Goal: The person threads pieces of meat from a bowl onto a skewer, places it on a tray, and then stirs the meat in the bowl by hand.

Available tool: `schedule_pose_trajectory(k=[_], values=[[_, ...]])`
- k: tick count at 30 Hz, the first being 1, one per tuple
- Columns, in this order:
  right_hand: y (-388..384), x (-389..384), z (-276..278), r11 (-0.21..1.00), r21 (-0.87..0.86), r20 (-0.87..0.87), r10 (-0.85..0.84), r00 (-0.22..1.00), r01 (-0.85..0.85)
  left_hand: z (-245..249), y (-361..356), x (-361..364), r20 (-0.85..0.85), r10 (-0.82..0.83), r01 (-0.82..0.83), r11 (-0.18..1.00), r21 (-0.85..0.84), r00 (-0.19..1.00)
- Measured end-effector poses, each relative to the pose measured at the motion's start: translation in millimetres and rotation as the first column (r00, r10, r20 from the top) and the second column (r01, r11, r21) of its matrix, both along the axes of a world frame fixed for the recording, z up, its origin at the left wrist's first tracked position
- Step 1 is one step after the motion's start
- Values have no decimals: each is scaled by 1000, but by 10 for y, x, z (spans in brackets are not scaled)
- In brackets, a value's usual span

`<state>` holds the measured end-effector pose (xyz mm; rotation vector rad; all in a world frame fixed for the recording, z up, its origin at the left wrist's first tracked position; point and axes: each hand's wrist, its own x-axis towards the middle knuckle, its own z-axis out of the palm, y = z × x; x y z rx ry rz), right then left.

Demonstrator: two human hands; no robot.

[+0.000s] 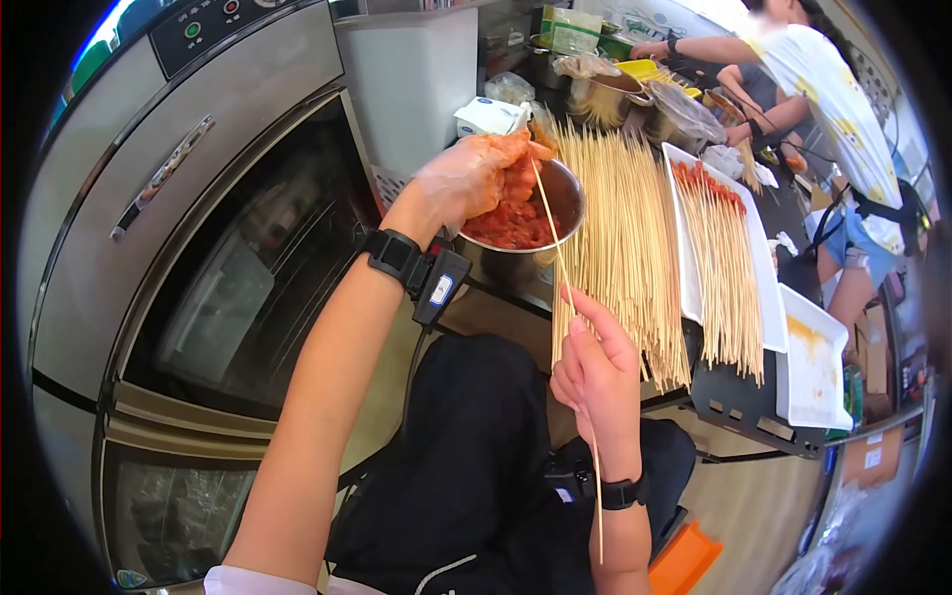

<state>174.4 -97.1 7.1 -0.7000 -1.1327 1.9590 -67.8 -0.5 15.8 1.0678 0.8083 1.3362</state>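
My left hand, in a clear glove smeared red, is closed on red meat above a steel bowl of red marinated pieces. My right hand pinches a long thin wooden skewer, whose upper end reaches the meat at my left fingertips. Beside the bowl lies a thick spread of bare skewers. Farther right, a white tray bears skewers with red meat on their tips.
A second white tray with orange residue stands at the right. Pots and plastic bags stand at the back. A person works across the table. An oven is at the left, an orange container below.
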Motion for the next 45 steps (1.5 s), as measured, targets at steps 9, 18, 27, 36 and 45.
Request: schedule_pose_trajectory(k=[9, 18, 27, 36, 45], values=[[-19, -48, 6, 999, 11, 60, -52, 997, 52, 19, -14, 45, 65, 8, -12, 998, 66, 998], [-63, -53, 33, 994, 66, 150, -101, 984, 92, 18, -8, -5, -5, 67, -67, 998, -3, 998], [-56, -30, 25, 995, 72, 124, -78, 989, 70, 88, -69, 25, -34, 25, -29, 995, -96, 999], [-65, 22, 33, 998, 52, 147, -39, 988, 31, 69, -31, 54, -48, 81, -85, 992, -95, 996], [-69, -62, -10, 991, 113, 212, -97, 972, 74, 112, -60, 26, -107, 25, -42, 985, -166, 994]])
